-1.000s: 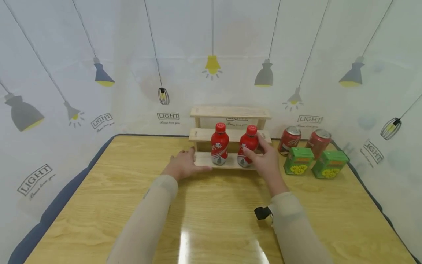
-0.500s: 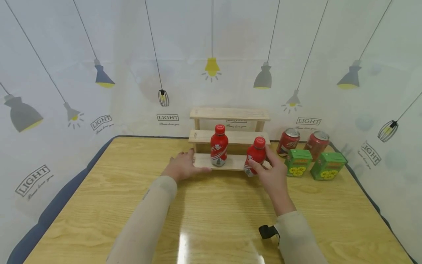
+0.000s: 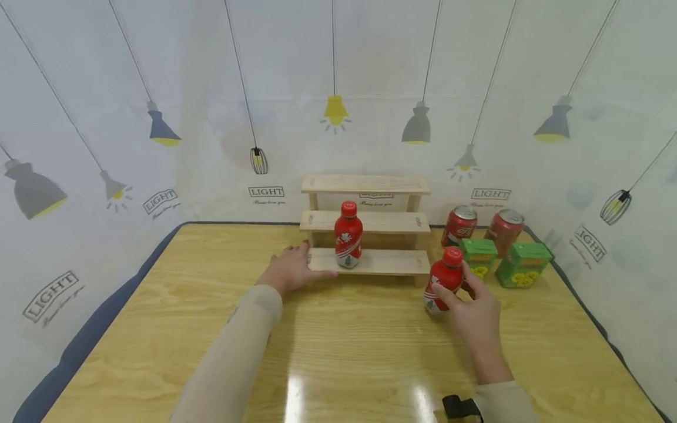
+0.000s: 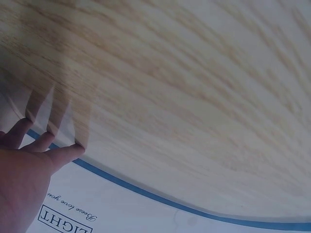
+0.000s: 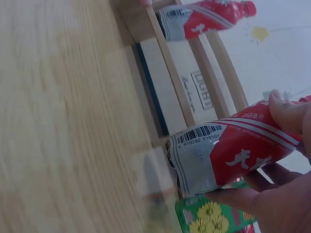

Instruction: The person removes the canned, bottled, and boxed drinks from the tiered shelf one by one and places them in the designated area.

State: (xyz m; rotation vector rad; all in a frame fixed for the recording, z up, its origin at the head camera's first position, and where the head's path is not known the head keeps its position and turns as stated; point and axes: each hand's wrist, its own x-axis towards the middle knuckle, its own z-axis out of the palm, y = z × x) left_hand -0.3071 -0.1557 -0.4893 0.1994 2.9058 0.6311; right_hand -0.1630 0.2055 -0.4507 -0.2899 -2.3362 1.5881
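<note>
My right hand (image 3: 473, 314) holds a red drink bottle (image 3: 443, 282) between thumb and fingers, in front of the right end of a three-step wooden shelf (image 3: 391, 262). In the right wrist view the bottle (image 5: 233, 150) slants across, its grey base with a barcode clear of the shelf. A matching second bottle (image 3: 348, 238) stands upright on the lowest step, left of the middle. My left hand (image 3: 290, 269) rests at the shelf's left end, fingers spread and thumb along the front of the lowest step. The left wrist view shows fingertips (image 4: 79, 148) at the wooden tabletop.
Two red cans (image 3: 459, 225) stand at the back right of the table (image 3: 338, 346). Before them are two green drink boxes (image 3: 523, 264), the nearer one partly behind my right hand's bottle. A white lamp-patterned curtain (image 3: 211, 117) surrounds the table's back and sides.
My right hand has lifted its bottle off the lowest step and carried it right and toward me. My left hand and the other bottle have stayed in place.
</note>
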